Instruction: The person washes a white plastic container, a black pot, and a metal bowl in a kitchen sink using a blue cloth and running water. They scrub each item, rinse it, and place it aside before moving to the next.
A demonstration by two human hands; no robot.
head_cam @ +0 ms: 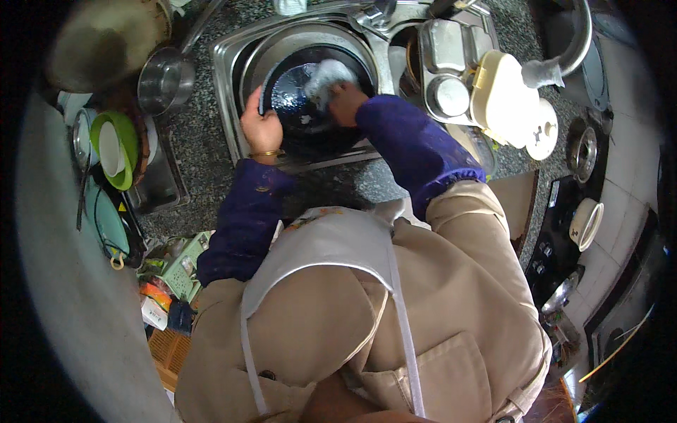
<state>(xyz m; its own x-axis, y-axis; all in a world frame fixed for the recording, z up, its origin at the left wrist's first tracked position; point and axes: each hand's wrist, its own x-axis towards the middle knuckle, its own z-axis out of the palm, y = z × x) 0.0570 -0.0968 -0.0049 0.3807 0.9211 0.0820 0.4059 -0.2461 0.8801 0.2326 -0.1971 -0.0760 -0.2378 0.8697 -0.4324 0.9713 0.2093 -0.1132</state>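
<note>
A dark, round, wet pan or bowl point(296, 111) is tilted inside a wide metal basin point(259, 53) in the stainless steel sink point(225, 100). My left hand point(262, 127) grips its left rim, thumb inside. Inside the dark vessel, my right hand point(346, 103) is closed on a whitish, foamy scrubbing cloth or pad point(330, 74) pressed to the inner surface. Blur and foam hide the fingertips and the exact kind of pad. Purple sleeve covers reach both wrists.
Right of the basin stand a metal compartment tray point(449, 95), a cream plastic container point(500, 95) and a lid point(542, 129). The faucet point(373, 21) is behind. A saucepan point(166, 79) and a green bowl point(127, 153) lie left. A gas stove point(550, 232) is at far right.
</note>
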